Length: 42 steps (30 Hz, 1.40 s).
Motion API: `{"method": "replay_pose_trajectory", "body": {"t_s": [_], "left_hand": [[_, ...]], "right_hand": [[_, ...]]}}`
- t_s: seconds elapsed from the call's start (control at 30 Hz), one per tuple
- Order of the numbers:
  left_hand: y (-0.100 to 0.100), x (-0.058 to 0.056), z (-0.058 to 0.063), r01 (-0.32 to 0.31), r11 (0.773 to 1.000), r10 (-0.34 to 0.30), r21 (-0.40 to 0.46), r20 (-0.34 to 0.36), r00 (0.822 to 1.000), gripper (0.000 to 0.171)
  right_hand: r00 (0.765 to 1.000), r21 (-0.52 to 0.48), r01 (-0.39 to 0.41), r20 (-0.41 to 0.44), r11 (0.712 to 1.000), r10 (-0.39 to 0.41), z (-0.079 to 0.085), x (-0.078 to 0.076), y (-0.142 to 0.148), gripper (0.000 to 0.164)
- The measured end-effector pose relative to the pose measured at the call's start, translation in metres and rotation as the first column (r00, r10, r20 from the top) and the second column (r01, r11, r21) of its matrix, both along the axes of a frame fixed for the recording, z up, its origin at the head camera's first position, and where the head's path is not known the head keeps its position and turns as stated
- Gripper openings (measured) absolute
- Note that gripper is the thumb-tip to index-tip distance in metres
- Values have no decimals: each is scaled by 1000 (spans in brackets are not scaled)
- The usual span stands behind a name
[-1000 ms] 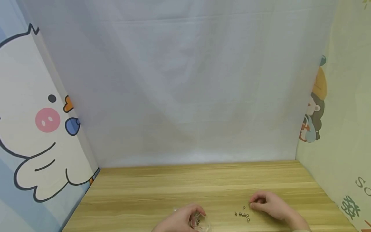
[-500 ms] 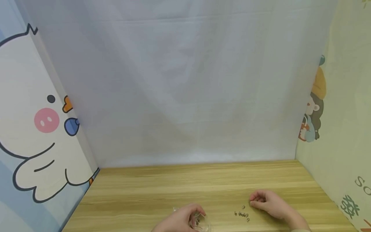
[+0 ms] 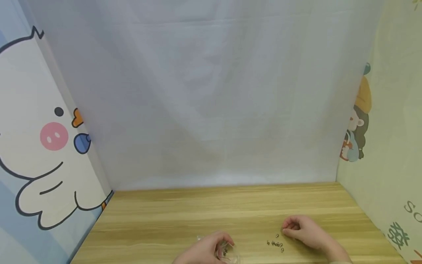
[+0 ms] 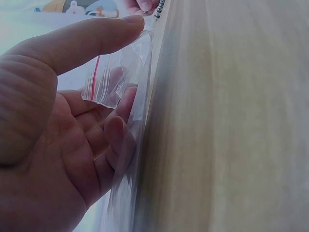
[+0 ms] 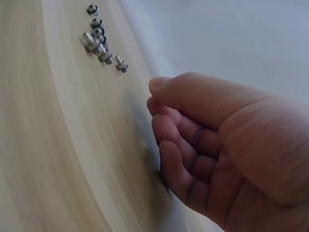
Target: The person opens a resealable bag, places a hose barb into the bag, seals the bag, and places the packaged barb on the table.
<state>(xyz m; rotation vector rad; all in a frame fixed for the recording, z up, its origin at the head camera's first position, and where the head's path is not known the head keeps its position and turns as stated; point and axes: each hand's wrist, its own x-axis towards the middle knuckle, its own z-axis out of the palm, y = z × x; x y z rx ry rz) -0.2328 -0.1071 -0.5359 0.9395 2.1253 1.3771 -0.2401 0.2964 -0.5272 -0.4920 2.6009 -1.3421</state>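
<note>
My left hand grips a clear zip-lock bag with a red line along its closure, thumb above and fingers curled below. Small dark metal pieces show inside the bag in the head view. To the right, my right hand is held with thumb and forefinger tips together. A tiny metal fitting shows at those fingertips in the left wrist view; in the right wrist view the tips hide it. Beside that hand, several small metal fittings with collars and knobbed ends lie on the table in a loose cluster.
The wood-grain table stretches back to a pale cloth backdrop. Cartoon-printed panels stand at both sides, a left panel and a right panel.
My right hand has shifted slightly left and up, its fingertips a little closer over the fittings. My left hand and the bag have stayed in place.
</note>
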Motion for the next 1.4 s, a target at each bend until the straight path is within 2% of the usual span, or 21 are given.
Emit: {"method": "replay_pose_trajectory", "body": {"t_s": [0.4, 0.57, 0.7, 0.87, 1.03, 1.4], "left_hand": [[0, 0, 2, 18, 1000, -18, 11, 3, 1000, 47], [1, 0, 3, 16, 1000, -17, 16, 41, 999, 47], [0, 0, 3, 7, 1000, -8, 11, 61, 998, 47], [0, -1, 3, 3, 1000, -3, 10, 33, 999, 47], [0, -4, 2, 27, 1000, -27, -2, 5, 1000, 48], [1, -2, 4, 1, 1000, -2, 14, 71, 997, 44]], "right_hand": [[998, 26, -40, -39, 999, 41, 13, 2, -16, 12], [994, 30, -64, -91, 997, 66, 17, 3, -26, 11], [992, 23, -86, -91, 996, 88, 19, 4, -35, 9], [987, 9, -121, -104, 993, 122, 22, 5, -49, 6], [978, -5, -179, -110, 984, 177, 19, 6, -62, 3], [967, -27, -227, -128, 973, 222, 13, 7, -70, 5]]}}
